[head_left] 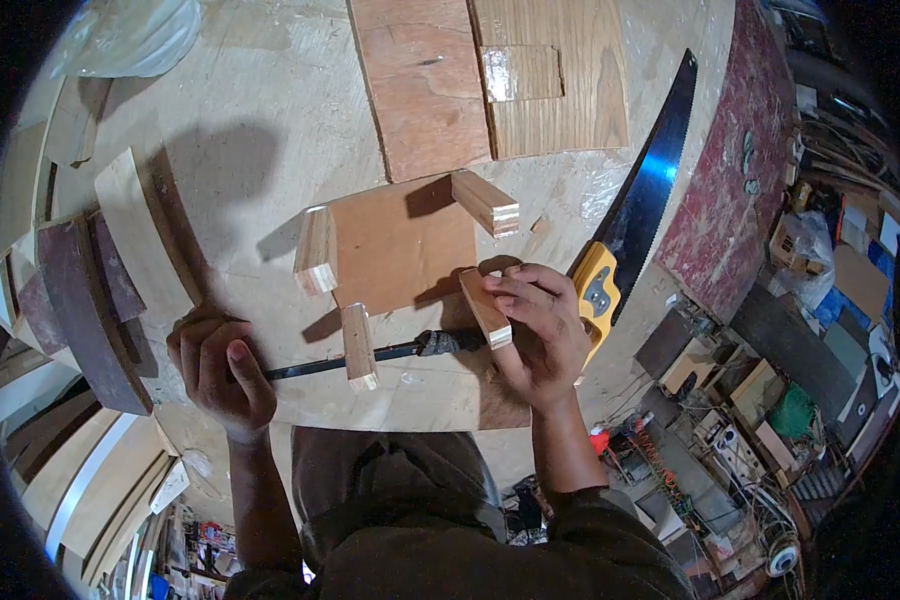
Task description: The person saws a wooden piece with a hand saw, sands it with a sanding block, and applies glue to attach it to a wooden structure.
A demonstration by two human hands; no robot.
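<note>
A small brown board (400,245) lies on the bench with four short wooden legs standing up at its corners. My right hand (545,335) grips the near right leg (487,308) between fingers and thumb. The near left leg (358,345), far left leg (316,250) and far right leg (485,203) are untouched. My left hand (220,370) is curled closed at the left end of a thin black bar (345,366). That bar passes behind the near left leg, with dark wrapping near its right part.
A yellow-handled saw (635,200) lies right of the board. Two wooden panels (425,90) (595,110) are at the far side. Curved wood strips (145,230) lie left, below a plastic bag (135,35). Cluttered tools and scraps fill the right.
</note>
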